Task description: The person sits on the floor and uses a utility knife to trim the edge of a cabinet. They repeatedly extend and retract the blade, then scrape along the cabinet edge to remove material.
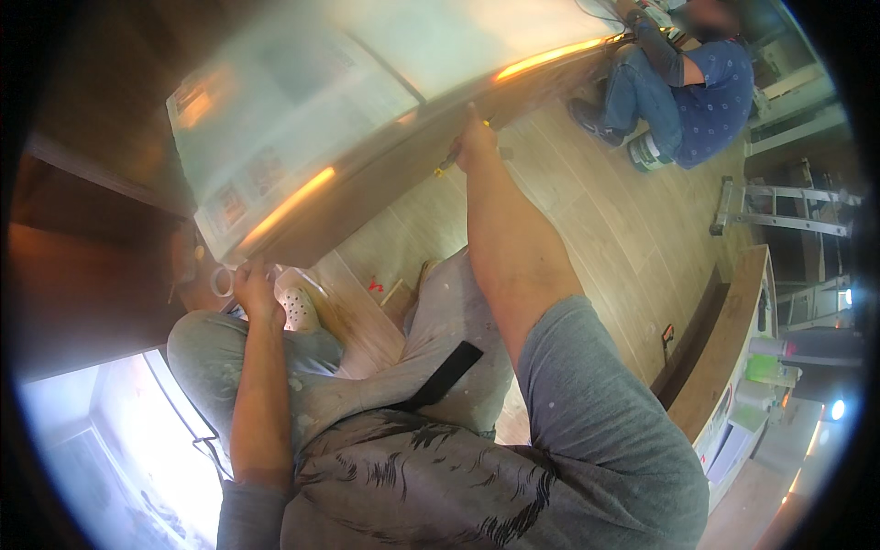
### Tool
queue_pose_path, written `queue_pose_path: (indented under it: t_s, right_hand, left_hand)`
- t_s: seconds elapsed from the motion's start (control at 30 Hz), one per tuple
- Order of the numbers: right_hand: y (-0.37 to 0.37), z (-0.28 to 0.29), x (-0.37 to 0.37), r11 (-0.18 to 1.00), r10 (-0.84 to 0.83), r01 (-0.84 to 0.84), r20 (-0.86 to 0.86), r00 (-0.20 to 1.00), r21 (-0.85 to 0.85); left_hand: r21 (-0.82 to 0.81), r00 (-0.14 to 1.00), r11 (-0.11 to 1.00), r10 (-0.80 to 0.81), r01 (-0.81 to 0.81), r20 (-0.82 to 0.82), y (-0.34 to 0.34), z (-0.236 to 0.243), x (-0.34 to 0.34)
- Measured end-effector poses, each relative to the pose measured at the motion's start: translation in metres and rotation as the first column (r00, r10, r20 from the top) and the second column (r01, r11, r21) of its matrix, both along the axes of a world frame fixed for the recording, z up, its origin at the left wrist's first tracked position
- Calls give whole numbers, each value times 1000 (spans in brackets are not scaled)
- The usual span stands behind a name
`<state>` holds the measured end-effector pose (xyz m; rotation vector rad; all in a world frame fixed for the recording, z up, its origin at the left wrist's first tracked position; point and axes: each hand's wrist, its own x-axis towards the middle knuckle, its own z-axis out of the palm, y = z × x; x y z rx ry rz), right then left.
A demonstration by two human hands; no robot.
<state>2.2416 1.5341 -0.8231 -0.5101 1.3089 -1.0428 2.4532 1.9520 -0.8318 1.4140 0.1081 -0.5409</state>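
Observation:
A large pale sheet-covered panel (302, 101) with a brown front edge stretches across the upper middle. My left hand (258, 291) is closed at its near left corner, with the fingers bent up against the edge. Farther along the same edge is my right hand (475, 147), its index finger reaching up to the brown side. A small black-and-yellow tool (445, 167) shows beside my right palm, and the fingers are closed round it; its exact kind is too small to tell. Orange light strips (291, 203) glow along the panel's edge.
A co-worker (710, 96) in a blue shirt sits on a white bucket (646, 152) at the far right. A stepladder (793, 209) stands at the right, above a long wooden board (724, 339). An orange-and-black tool (668, 336) lies on the wood-look floor (610, 247).

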Motion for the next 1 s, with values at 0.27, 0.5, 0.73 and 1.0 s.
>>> queue_pose_path:
  t_s: [0.27,0.5,0.73,1.0]
  right_hand:
    - [-7,-9,15,998,-18,9,-155,988,-57]
    - [-6,-13,29,993,99,-115,-275,956,-43]
    - [-45,-44,5,992,80,-107,-311,947,-71]
    - [-7,3,24,991,132,-131,-301,944,22]
  left_hand:
    - [46,1000,999,-19,19,-8,3,3,5]
    - [17,1000,1000,-2,2,-5,15,3,16]
    - [56,997,998,-26,30,-67,0,17,0]
    - [74,992,994,-71,78,-100,19,18,11]
